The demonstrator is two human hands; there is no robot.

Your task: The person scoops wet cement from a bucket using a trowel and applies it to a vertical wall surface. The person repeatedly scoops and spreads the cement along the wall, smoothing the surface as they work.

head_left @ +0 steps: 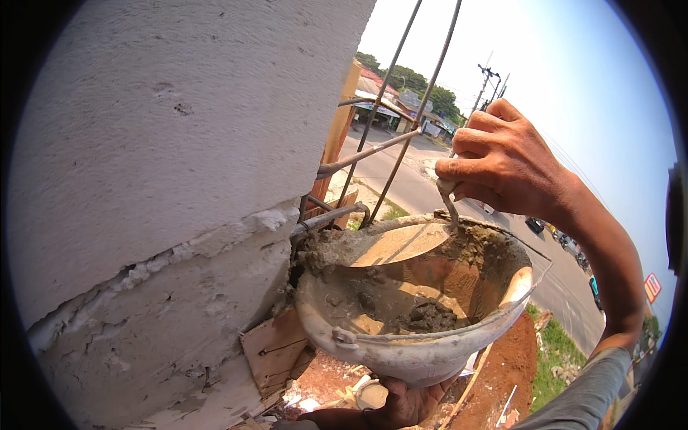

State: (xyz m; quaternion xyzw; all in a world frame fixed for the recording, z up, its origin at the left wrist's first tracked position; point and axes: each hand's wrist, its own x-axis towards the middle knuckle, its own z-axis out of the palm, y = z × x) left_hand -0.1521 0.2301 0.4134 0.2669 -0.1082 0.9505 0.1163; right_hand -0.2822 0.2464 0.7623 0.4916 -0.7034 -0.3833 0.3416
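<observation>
My right hand (pixel 502 161) is raised above the far rim of a mortar-caked bucket (pixel 423 362), its fingers closed round the handle of a trowel. The trowel's blade (pixel 401 244) lies across the bucket's mouth, its flat face sunlit and wet mortar clinging along its left end. Inside the bucket, grey mortar (pixel 430 315) coats the walls and sits in a lump at the bottom. Under the bucket, my left hand (pixel 412 403) grips its base from below; the bucket hides part of those fingers.
A plastered wall (pixel 179 143) with a rough, cracked ledge (pixel 165 261) fills the left. Bare steel rods (pixel 401 154) rise beside the wall's edge and the bucket. Far below are reddish soil (pixel 509 373), scattered boards, grass and a road (pixel 566 301) with vehicles.
</observation>
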